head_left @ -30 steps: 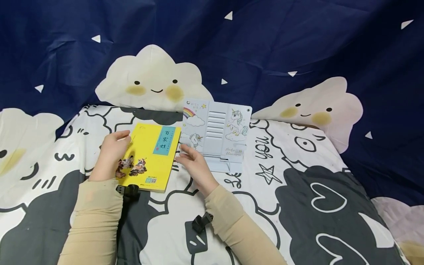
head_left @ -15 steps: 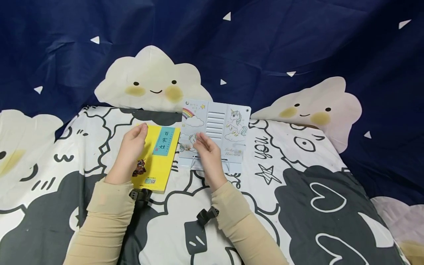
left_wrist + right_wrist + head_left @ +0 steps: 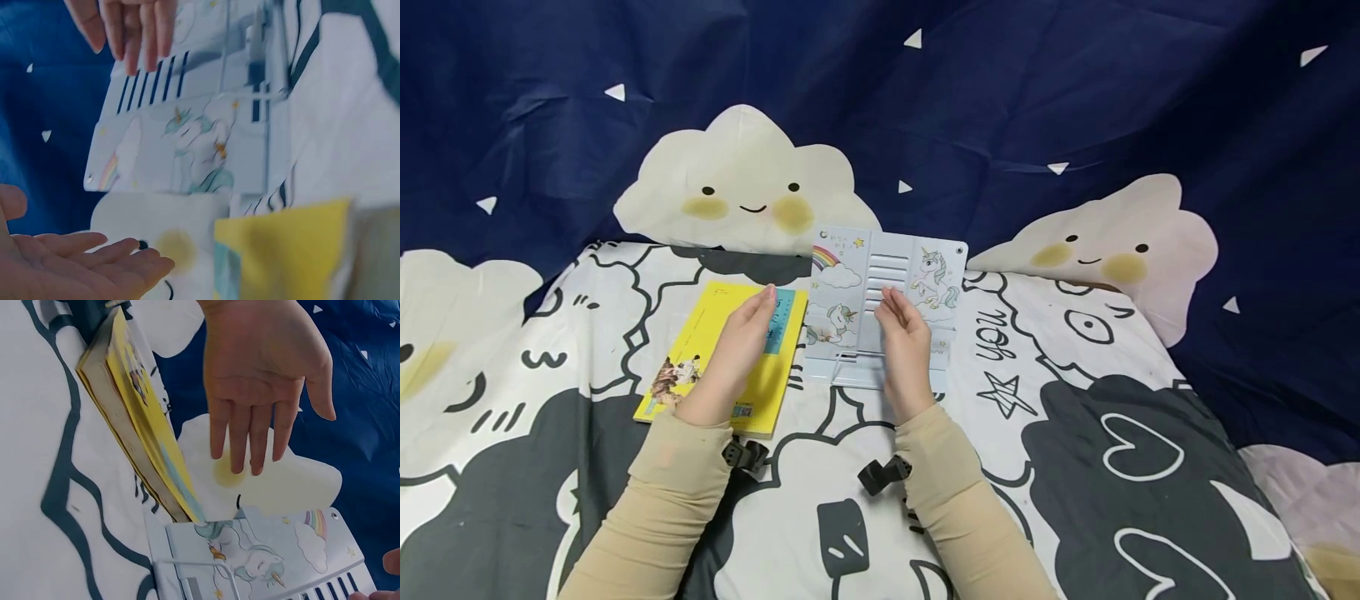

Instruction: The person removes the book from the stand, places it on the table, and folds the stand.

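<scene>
A yellow book point(image 3: 706, 325) with a blue title label lies on the cloth. Beside it on the right is a pale blue book stand point(image 3: 887, 254) printed with unicorns, with slots down its middle and wire clips along its lower edge. My left hand point(image 3: 736, 358) hovers above the book, covering part of the label; its palm and straight fingers show in the right wrist view as the left hand point(image 3: 265, 381). Over the stand is my right hand point(image 3: 908, 358), fingers extended, holding nothing. The palms face each other with a gap between.
The black-and-white printed cloth point(image 3: 1000, 400) spreads under everything. Behind it hangs a dark blue fabric point(image 3: 1000, 100) with white triangles and smiling clouds point(image 3: 748, 167). A small black device point(image 3: 883, 473) is strapped at the right wrist, another device point(image 3: 745, 454) at the left.
Both hands have moved to the right, the left from the book's left edge to above its cover, the right from the gap between book and stand to over the stand. Book and stand stay put.
</scene>
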`<state>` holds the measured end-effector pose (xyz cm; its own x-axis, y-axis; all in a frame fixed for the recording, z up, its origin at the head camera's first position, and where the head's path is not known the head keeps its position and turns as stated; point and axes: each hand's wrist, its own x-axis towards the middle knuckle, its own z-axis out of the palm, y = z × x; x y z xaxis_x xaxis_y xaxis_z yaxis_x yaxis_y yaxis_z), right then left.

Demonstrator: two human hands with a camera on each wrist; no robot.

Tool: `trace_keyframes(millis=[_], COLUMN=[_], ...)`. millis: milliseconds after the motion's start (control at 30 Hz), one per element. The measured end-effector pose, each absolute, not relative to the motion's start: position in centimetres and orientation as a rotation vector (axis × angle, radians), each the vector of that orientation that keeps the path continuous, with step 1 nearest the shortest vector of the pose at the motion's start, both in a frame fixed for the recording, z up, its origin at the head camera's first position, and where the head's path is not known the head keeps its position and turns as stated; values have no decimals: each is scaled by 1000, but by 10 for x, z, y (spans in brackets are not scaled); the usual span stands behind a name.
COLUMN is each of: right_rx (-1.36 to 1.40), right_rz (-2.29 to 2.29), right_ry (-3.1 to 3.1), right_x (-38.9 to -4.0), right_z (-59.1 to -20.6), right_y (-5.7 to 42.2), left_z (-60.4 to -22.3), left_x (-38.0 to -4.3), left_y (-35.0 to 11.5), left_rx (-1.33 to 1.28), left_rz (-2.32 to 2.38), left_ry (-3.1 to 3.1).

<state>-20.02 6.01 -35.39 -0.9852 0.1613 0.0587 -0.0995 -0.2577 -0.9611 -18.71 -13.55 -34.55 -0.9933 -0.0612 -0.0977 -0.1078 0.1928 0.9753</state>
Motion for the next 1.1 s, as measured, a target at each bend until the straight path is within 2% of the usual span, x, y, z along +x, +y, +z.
trace_keyframes(millis=[267,633,1100], right_rx=[-178,-225,-353], right_rz=[2304,2230,2257], right_ry=[-1738,-1645,-1631], right_x=[-206,-215,-230], right_z=[-348,-343,-359], right_y=[74,101,129], left_z=[-353,-360,-368], left_x=[-189,-187,-186], left_y=[-119,-107,-97], left_rx=[-98,15,-11], left_rz=[1820,1847,1882], left_ry=[2393,2337,2252])
